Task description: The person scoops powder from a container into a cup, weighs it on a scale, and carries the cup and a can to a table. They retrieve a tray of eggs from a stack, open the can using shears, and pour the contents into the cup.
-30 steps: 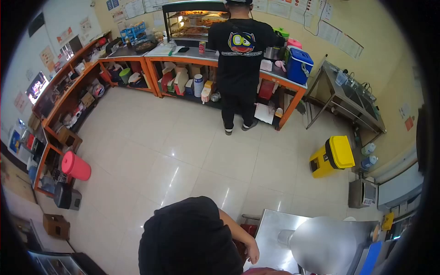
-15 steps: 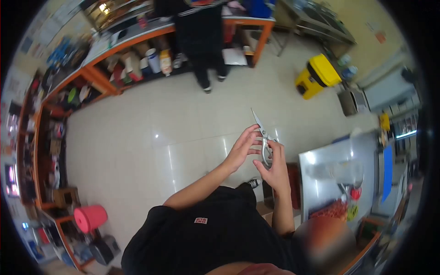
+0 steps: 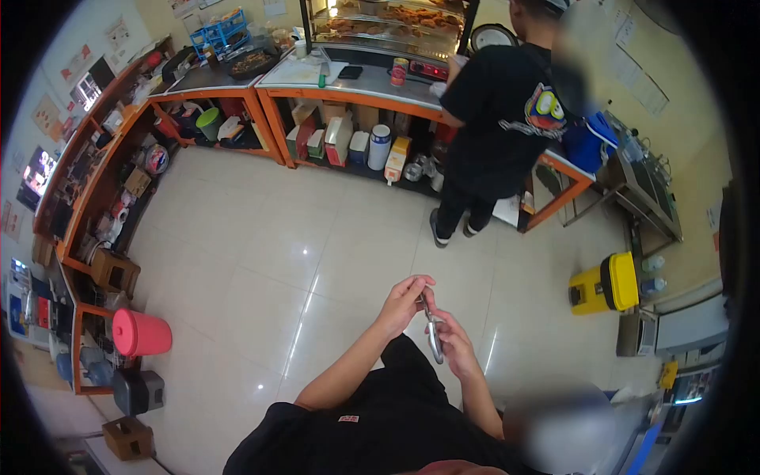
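Note:
A pair of silver metal scissors [image 3: 435, 342] is between my two hands, in front of my body and above the floor. My left hand [image 3: 404, 307] is closed around the blade end, and its fingers hide most of the blades. My right hand [image 3: 459, 348] is at the handle side, with its fingers bent against the scissors. The handles look close together and point down towards me.
A person in black [image 3: 507, 119] stands at the orange-framed counter [image 3: 348, 95], facing the food display case. A yellow bin [image 3: 606, 285] is at the right. At the left are a pink bucket [image 3: 142, 332], a dark bin [image 3: 138, 392] and low wooden stools [image 3: 127, 438].
The view has swung left and up, bringing more of the counter and person into sight. My left hand has closed over the blades, which were exposed before. The steel table has left view.

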A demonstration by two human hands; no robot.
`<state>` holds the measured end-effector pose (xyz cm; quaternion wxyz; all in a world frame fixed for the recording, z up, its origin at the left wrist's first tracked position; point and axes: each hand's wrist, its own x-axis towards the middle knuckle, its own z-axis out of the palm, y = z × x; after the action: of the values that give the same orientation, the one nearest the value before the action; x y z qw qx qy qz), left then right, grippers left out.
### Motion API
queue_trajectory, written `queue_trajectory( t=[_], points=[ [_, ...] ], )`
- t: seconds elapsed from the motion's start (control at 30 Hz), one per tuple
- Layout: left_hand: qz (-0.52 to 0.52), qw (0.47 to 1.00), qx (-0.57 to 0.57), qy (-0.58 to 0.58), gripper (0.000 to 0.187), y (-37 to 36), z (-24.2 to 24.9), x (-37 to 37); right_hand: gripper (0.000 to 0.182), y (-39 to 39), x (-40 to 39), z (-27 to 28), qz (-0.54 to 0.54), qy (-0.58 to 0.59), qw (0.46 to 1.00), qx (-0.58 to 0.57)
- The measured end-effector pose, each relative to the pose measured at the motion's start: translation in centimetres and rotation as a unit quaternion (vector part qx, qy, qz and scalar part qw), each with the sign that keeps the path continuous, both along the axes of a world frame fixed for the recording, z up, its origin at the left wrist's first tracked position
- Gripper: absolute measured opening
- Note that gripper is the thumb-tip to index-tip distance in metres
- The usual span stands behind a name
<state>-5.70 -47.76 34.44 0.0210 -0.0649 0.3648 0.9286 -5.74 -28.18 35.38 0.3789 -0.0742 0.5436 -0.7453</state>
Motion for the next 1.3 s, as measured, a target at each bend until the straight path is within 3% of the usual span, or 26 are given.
queue_trajectory(
  t=[0.07,0.2,0.3,0.43,0.47,0.57,0.7,0.77,0.83,0.93,1.0,1.03,1.13,1.17,1.2,1.23,1.27,1.3],
  points=[
    [-0.041,0.998,0.052,0.013,0.03,-3.1,-1.5,-3.7,0.04,-3.3,-3.8,-0.2,0.014,-0.075,0.996,-0.044],
    [-0.071,0.983,-0.168,-0.002,0.043,-8.7,-0.3,-11.8,0.022,-9.3,-12.2,-1.6,0.077,-0.045,0.994,0.065],
    [-0.064,0.983,-0.173,-0.02,0.047,-14.6,0.3,-17.7,0.02,-12.2,-18.1,-1.7,0.075,0.001,0.989,0.126],
    [0.054,0.946,-0.296,-0.12,0.063,-23.7,-5.1,-30.7,0.012,-13.1,-24.3,-1.7,-0.008,0.012,0.992,0.126],
    [0.091,0.932,-0.338,-0.093,0.067,-26.2,-6.3,-35.1,0.011,-13.1,-25.5,-1.4,-0.021,0.005,0.99,0.141],
    [0.164,0.876,-0.451,-0.044,0.08,-33.0,-10.3,-49.8,0.006,-12.4,-26.9,-2.5,-0.067,0.05,0.977,0.195],
    [0.229,0.795,-0.561,0.021,0.094,-40.8,-12.0,-69.2,0.019,-13.7,-24.7,-3.2,-0.215,0.0,0.941,0.26],
    [0.256,0.745,-0.615,0.046,0.098,-43.1,-13.3,-76.5,0.021,-15.1,-23.1,-3.2,-0.306,-0.044,0.922,0.232],
    [0.29,0.728,-0.62,0.032,0.103,-43.7,-13.1,-81.6,0.025,-17.1,-21.4,-3.0,-0.388,-0.127,0.889,0.207],
    [0.308,0.699,-0.641,0.073,0.113,-45.4,-15.5,-88.7,0.024,-19.1,-18.5,-4.7,-0.426,-0.157,0.867,0.203],
    [0.217,0.893,-0.384,0.091,0.119,-45.8,-16.5,-92.4,0.022,-19.6,-18.0,-5.4,-0.407,-0.16,0.859,0.266],
    [0.149,0.908,-0.392,0.004,0.117,-45.5,-15.4,-92.6,0.021,-20.6,-17.1,-5.7,-0.408,-0.167,0.85,0.289],
    [0.31,0.741,-0.593,0.062,0.104,-45.9,-16.0,-95.1,0.02,-22.6,-18.8,-3.7,-0.439,-0.163,0.852,0.235],
    [0.248,0.716,-0.651,0.038,0.093,-47.7,-17.3,-97.0,0.025,-22.8,-19.4,-3.4,-0.444,-0.168,0.848,0.235],
    [0.238,0.737,-0.632,-0.01,0.081,-46.6,-13.8,-93.7,0.019,-22.8,-19.5,-4.4,-0.434,-0.15,0.853,0.249],
    [0.266,0.669,-0.694,0.006,0.073,-47.4,-14.8,-94.1,0.015,-23.0,-18.9,-5.2,-0.429,-0.147,0.851,0.265],
    [0.181,0.769,-0.613,0.004,0.057,-45.9,-10.2,-89.5,0.015,-23.1,-18.4,-5.6,-0.432,-0.124,0.851,0.271],
    [0.186,0.841,-0.488,0.142,0.046,-49.5,-16.0,-91.2,0.016,-22.8,-18.3,-5.5,-0.434,-0.101,0.85,0.282]
  ],
)
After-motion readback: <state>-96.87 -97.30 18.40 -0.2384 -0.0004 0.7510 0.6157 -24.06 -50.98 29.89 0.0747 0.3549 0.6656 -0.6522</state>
